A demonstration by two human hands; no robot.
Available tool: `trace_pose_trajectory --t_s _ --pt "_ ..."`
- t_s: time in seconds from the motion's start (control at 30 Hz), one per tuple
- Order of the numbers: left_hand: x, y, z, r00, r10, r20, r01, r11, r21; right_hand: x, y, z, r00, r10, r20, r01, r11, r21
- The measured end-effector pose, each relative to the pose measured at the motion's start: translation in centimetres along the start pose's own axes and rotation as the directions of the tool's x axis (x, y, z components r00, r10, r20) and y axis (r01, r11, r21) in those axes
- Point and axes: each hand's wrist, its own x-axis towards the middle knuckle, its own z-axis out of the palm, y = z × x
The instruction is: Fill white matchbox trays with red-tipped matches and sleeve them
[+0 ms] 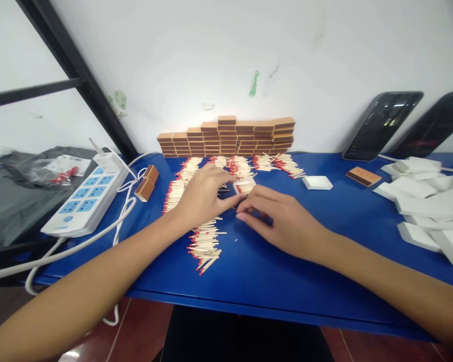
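A white matchbox tray (245, 186) with red-tipped matches in it sits between my hands. My left hand (204, 193) is closed on it, its index finger at the far edge and its thumb at the near one. Beside the tray's near edge, my right hand (277, 213) has thumb and fingers curled together; what they grip, if anything, is hidden. Loose matches (204, 241) lie in a long row under and around my left hand. More piles of matches (238, 166) spread behind the tray.
Brown matchboxes (226, 138) are stacked against the wall. White trays (430, 193) heap up at the right, near a single tray (317, 182) and a matchbox (363, 176). A phone (383, 125) leans on the wall. A power strip (86, 196) with cables lies left, beside matchboxes (146, 183).
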Motion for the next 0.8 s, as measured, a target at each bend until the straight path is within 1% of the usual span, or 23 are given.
trace_pose_trajectory --t_s 0.07,0.13,0.23,0.33,0.47,0.57,0.63,0.67,0.73,0.8 --pt "0.1 -0.1 -0.2 0.994 -0.067 -0.089 0.071 0.997 0.042 0.2 -0.4 0.6 1.000 0.001 0.025 0.000 0.999 -0.041" --pt "0.3 -0.2 -0.4 0.978 -0.117 -0.171 0.129 0.990 0.061 0.5 -0.2 1.1 0.999 -0.009 0.050 0.012 0.998 -0.062" --pt "0.4 -0.1 -0.7 0.960 -0.148 -0.237 0.168 0.984 0.062 0.9 0.4 1.7 0.997 -0.015 0.070 0.017 0.999 -0.033" --pt "0.4 -0.1 -0.7 0.953 -0.159 -0.257 0.181 0.981 0.064 1.5 0.7 1.9 0.996 0.047 0.071 -0.045 0.998 -0.035" --pt "0.3 -0.3 -0.4 0.957 -0.164 -0.242 0.183 0.981 0.059 2.1 0.6 1.7 0.980 0.146 0.136 -0.132 0.985 -0.107" --pt "0.3 -0.3 -0.3 0.960 -0.165 -0.228 0.179 0.983 0.045 2.0 -0.2 1.2 0.978 0.180 0.105 -0.168 0.979 -0.114" --pt "0.4 -0.2 -0.3 0.963 -0.163 -0.216 0.176 0.983 0.044 1.6 -1.5 1.0 0.986 0.139 0.095 -0.136 0.990 -0.032" --pt "0.4 -0.2 -0.3 0.964 -0.165 -0.206 0.178 0.983 0.047 1.4 -2.3 0.9 0.989 0.103 0.110 -0.106 0.994 0.026" --pt "0.4 -0.3 -0.3 0.965 -0.178 -0.191 0.191 0.980 0.052 0.8 -3.9 1.1 0.984 0.016 0.179 -0.040 0.990 0.131" --pt "0.4 -0.3 -0.3 0.964 -0.186 -0.188 0.199 0.979 0.053 0.3 -5.1 1.6 0.966 -0.060 0.253 0.014 0.984 0.180"
